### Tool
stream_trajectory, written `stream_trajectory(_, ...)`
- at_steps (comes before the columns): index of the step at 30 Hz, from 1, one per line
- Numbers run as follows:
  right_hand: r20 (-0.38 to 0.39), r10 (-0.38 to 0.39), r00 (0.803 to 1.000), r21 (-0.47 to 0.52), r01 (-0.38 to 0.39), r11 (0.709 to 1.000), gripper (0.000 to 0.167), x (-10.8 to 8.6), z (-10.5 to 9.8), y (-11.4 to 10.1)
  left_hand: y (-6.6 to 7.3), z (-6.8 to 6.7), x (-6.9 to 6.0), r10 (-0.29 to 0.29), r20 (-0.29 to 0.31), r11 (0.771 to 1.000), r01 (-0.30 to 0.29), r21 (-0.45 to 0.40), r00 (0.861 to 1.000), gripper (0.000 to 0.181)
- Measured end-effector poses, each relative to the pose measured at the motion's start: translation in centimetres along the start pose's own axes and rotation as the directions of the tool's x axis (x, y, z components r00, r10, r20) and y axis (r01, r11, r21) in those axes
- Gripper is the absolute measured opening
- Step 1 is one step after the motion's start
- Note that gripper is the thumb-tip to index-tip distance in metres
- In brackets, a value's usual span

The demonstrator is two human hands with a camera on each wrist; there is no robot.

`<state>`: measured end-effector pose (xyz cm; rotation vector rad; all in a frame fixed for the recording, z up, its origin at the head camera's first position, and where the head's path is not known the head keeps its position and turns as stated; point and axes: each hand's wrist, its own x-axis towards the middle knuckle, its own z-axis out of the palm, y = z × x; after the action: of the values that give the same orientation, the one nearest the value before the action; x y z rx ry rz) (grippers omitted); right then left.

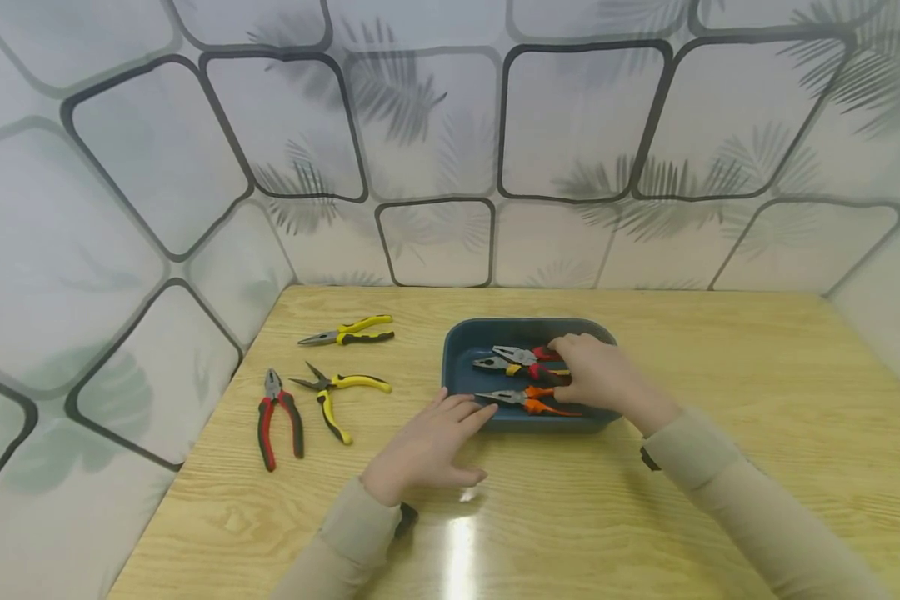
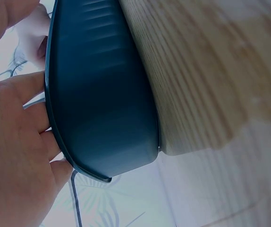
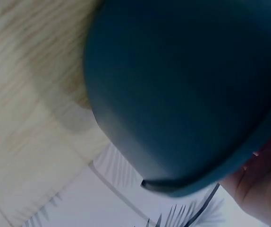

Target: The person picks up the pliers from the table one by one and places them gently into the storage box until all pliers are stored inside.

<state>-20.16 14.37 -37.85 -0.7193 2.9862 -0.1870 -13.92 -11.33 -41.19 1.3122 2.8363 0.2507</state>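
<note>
A dark blue tray point(image 1: 457, 379) holds several pliers. My right hand point(image 1: 596, 375) reaches over its right side, with fingers and thumb about the handles of the red-handled pliers point(image 1: 515, 356); the palm hides the handle ends. Beneath those lie yellow-and-black pliers point(image 1: 489, 363), and nearer me are orange-handled long-nose pliers point(image 1: 506, 397), close to the thumb. My left hand point(image 1: 427, 446) rests its fingertips on the tray's front left rim, thumb spread away. In the left wrist view, the fingers point(image 2: 31, 118) lie over the rim. The right wrist view shows mostly the tray's outer wall point(image 3: 182, 94).
Left of the tray on the wooden table point(image 1: 682, 517) lie yellow-and-black long-nose pliers point(image 1: 348, 332), spread yellow-handled bent-nose pliers point(image 1: 330, 387) and red-and-black pliers point(image 1: 273, 408). A patterned curtain point(image 1: 435, 167) rises behind the table and along its left side.
</note>
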Motion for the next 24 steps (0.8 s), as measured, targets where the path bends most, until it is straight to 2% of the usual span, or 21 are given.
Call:
stream_trajectory(10,-0.029,-0.074,0.997,-0.019,0.074,0.997,0.057,0.2,1.0,-0.6,0.0,0.0,0.0,0.002,0.002,1.0,-0.002,0.003,1.0,0.079)
stream_trajectory(18,-0.004,-0.123,0.992,-0.014,0.123,0.992,0.054,0.3,1.7,-0.9,0.0,0.0,0.0,-0.003,0.007,1.0,0.003,0.003,1.0,0.079)
stream_trajectory(24,0.024,-0.139,0.99,0.031,0.138,0.99,0.058,0.3,2.2,-0.8,0.1,-0.1,0.0,-0.005,0.008,1.0,0.005,0.008,1.0,0.08)
